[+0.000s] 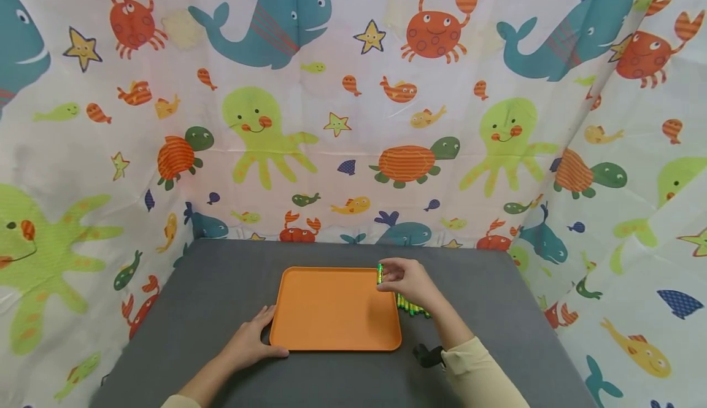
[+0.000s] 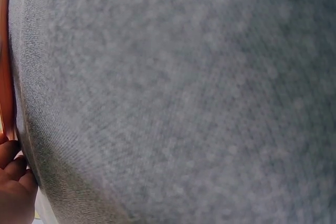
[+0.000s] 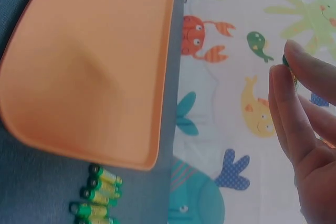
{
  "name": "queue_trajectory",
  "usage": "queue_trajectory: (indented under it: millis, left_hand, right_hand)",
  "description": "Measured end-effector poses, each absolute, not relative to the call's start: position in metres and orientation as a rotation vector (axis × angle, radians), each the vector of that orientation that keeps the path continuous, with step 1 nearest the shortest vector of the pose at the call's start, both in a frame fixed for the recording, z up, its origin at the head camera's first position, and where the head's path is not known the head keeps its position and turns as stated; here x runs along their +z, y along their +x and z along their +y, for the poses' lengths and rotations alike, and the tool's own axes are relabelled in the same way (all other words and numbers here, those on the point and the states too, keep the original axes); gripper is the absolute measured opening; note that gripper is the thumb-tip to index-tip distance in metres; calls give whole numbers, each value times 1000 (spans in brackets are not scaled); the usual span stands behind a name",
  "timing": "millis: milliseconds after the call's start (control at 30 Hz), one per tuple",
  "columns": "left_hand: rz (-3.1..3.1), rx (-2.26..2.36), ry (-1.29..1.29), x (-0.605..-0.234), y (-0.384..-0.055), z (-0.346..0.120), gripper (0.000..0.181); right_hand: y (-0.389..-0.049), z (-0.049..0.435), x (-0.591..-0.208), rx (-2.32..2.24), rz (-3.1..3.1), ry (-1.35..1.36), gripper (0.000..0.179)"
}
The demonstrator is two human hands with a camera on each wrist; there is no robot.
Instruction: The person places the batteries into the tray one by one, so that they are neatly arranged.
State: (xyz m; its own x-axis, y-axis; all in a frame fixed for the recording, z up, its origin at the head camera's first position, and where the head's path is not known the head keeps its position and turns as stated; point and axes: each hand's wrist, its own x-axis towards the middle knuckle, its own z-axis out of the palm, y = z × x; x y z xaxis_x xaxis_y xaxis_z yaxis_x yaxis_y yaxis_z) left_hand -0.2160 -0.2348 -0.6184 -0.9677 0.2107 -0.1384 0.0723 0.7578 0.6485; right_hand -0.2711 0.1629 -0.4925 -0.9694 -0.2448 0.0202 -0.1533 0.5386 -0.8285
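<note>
Upright between the thumb and fingers of my right hand [image 1: 405,278] is a green-and-yellow battery [image 1: 380,273], held above the far right part of an orange tray [image 1: 334,310]. Most of this battery is hidden by the fingers in the right wrist view. My left hand [image 1: 250,339] grips the tray's near left corner, fingers along the left side and thumb at the front edge. The left wrist view catches only its curled fingers [image 2: 14,163] by the orange rim. Several more batteries [image 3: 102,195] lie in a row on the table, just beyond the tray's right side.
A small black object [image 1: 428,356] stands or lies near the right forearm, its kind unclear. The grey tabletop [image 1: 221,285] is bordered by a curtain [image 1: 342,169] printed with sea animals at the back and both sides.
</note>
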Motion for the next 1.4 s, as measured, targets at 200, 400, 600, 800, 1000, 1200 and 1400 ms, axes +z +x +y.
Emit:
queue_trajectory:
  millis: [200, 400, 600, 800, 1000, 1200, 1400]
  left_hand:
    - [2742, 985, 192, -617, -214, -233, 119]
    - [2736, 983, 177, -617, -215, -232, 120]
    - [2729, 983, 177, -619, -216, -234, 120]
    - [2733, 992, 179, -618, -214, -235, 119]
    - [2735, 987, 174, -616, -214, -236, 118]
    - [2747, 992, 185, -617, -216, -238, 118]
    - [2736, 991, 194, -620, -216, -237, 118]
  right_hand:
    - [-272, 150, -493, -1429, 2618, -351, 53]
    - [-272, 140, -494, -1443, 2585, -385, 55]
    - [-273, 126, -498, -1432, 2564, -436, 54]
    - [-275, 114, -507, -1456, 2544, -447, 53]
    - [-279, 100, -516, -1493, 2516, -432, 54]
    - [-284, 83, -520, -1550, 2480, -455, 52]
    - [-286, 71, -530, -1487, 2512, -443, 54]
